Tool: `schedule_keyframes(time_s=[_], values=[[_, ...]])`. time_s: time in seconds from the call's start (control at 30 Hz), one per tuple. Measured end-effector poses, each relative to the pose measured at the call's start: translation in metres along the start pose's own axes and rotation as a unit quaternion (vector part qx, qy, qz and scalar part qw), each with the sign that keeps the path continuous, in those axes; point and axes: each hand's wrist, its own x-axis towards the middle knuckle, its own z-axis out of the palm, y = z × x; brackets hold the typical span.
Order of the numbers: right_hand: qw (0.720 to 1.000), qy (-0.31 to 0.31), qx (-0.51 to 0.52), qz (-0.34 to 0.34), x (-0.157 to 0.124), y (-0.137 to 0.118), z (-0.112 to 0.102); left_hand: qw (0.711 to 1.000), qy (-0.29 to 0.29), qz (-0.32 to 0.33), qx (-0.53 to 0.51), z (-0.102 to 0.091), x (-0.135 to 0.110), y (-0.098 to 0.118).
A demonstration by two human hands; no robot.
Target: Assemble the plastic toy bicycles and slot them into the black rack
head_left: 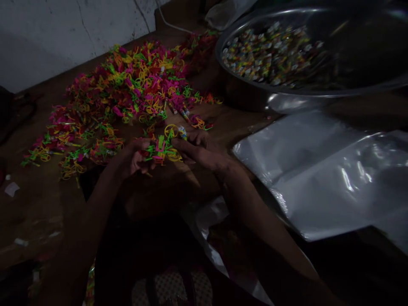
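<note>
While the room is dim, the bright bunch of little plastic bits (pixel 162 146) is easy to spot, held up between the two hands near the front of the big pile (pixel 134 85). The left hand (pixel 137 159) is curled in, its thumb and fingers gripping the left end of the bunch. The right hand (pixel 202 151) is nearly closed too, pinching the other end with its thumb on top.

The pile spreads over the table (pixel 234 117), and its back edge comes close to the pale wall (pixel 63 38). Its front edge is ragged and sits just past the hands, so there is little room that way. To the right, a strip of brown wood gives some room to move, before the corner of the shiny plastic sheets (pixel 331 170). Behind them, the round rim of a metal bowl (pixel 306 92) curves around many small pieces (pixel 270 55). It is too dark to tell where the table's near edge runs.
</note>
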Motion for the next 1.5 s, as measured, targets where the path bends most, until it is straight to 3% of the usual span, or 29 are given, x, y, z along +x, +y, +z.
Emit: schedule_keyframes(time_s=[0.13,0.27,0.43,0.53,0.63,0.77,0.87,1.03,1.33,1.5], values=[[1.000,0.013,0.023,0.004,-0.001,0.001,0.002,0.989,0.077,0.051,0.119,0.010,0.002,-0.003],[0.999,-0.014,0.041,-0.005,0.001,0.013,0.003,0.978,0.052,0.102,0.176,0.019,0.000,-0.002],[0.997,-0.011,0.070,0.024,0.003,0.019,0.001,0.984,0.019,0.071,0.162,0.020,-0.007,0.006],[0.998,0.005,0.049,0.025,0.004,0.017,0.001,0.977,0.039,0.075,0.196,0.021,-0.010,0.009],[0.999,-0.015,0.028,0.004,0.005,0.015,0.001,0.967,0.062,0.079,0.233,0.024,-0.012,0.010],[0.999,-0.034,0.012,-0.028,0.005,0.012,0.001,0.963,0.125,0.119,0.207,0.030,-0.012,0.009],[0.996,-0.005,-0.030,-0.087,0.005,0.009,0.003,0.957,0.167,0.150,0.182,0.035,-0.012,0.008],[0.976,0.041,-0.068,-0.200,0.006,0.010,0.009,0.963,0.159,0.171,0.135,0.036,-0.015,0.006],[0.972,0.059,-0.045,-0.222,0.008,0.021,0.017,0.941,0.219,0.186,0.180,0.030,-0.013,0.004],[0.970,0.101,-0.061,-0.212,0.007,0.023,0.024,0.938,0.219,0.189,0.190,0.037,-0.012,0.004]])
